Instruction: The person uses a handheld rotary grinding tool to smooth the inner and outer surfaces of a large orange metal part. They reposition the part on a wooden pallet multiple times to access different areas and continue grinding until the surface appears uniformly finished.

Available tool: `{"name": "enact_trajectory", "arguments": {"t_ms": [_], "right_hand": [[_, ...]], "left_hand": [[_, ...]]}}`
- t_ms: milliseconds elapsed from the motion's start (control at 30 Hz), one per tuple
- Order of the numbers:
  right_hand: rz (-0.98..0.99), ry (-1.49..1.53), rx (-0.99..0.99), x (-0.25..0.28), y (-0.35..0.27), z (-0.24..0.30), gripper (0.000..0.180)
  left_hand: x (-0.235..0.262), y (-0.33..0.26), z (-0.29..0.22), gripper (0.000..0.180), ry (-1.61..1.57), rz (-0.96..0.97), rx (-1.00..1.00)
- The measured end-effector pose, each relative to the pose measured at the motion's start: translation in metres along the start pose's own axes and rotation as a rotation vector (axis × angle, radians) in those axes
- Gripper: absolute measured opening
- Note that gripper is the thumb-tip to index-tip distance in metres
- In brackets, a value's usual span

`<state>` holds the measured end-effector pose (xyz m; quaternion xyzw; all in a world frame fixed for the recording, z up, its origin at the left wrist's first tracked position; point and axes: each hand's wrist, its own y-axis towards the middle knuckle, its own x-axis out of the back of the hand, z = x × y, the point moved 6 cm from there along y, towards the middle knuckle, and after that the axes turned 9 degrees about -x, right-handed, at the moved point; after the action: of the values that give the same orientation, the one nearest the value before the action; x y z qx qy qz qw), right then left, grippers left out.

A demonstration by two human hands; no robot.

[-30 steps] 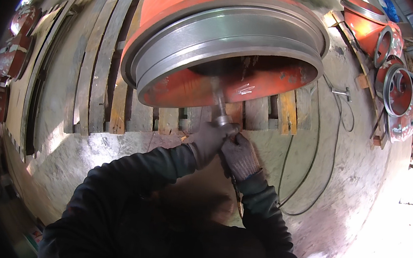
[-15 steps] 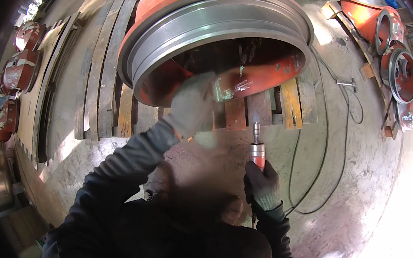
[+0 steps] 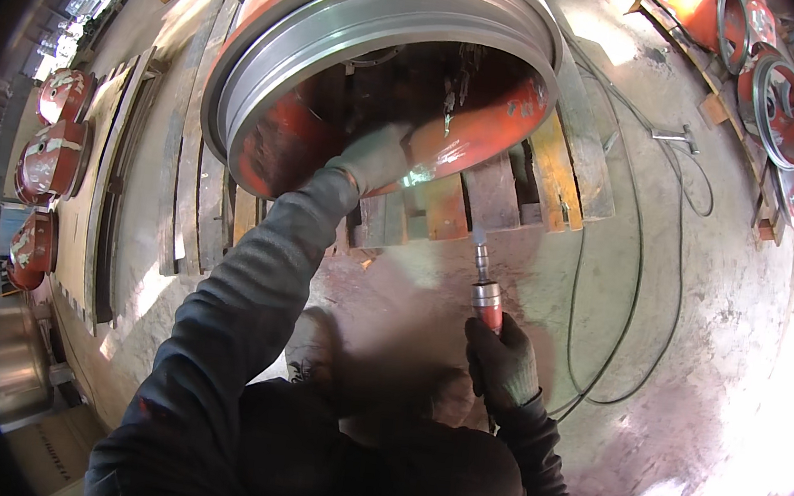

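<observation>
A large round casting (image 3: pixel 303 129), red-painted with a bare machined metal rim, rests on a wooden pallet in front of me. My gloved left hand (image 3: pixel 377 158) reaches into its opening at the lower inner wall. The fingers of that hand are smeared and partly lost against the dark red interior, so their grip does not show. Lower and to the right, my gloved right hand (image 3: pixel 505 359) is wrapped around a red and silver die grinder (image 3: pixel 488 300). The grinder points up toward the pallet, its tip apart from the casting.
Slats of the pallet (image 3: pixel 493 195) show below the casting. A thin hose (image 3: pixel 641 243) loops over the concrete floor at right, near a small metal hand tool (image 3: pixel 677 137). Other red castings (image 3: pixel 781 108) stand far right, and more red castings (image 3: pixel 54 158) line the left.
My left hand has moved from the casting's near edge farther into the opening. The whole view has shifted slightly; my right hand keeps hold of the die grinder.
</observation>
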<state>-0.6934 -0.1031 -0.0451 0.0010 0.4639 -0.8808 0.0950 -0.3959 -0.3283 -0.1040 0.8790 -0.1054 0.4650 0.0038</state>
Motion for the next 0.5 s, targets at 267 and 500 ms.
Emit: {"name": "enact_trajectory", "arguments": {"t_ms": [267,500], "right_hand": [[0.042,-0.068,0.005,-0.005,0.009,0.008,0.022],[0.045,-0.203,0.034,-0.016,0.016,0.043,0.023]], "left_hand": [[0.016,-0.027,-0.024,0.034,0.004,-0.147,0.017],[0.018,-0.039,-0.033,0.038,0.073,-0.172,0.067]]}}
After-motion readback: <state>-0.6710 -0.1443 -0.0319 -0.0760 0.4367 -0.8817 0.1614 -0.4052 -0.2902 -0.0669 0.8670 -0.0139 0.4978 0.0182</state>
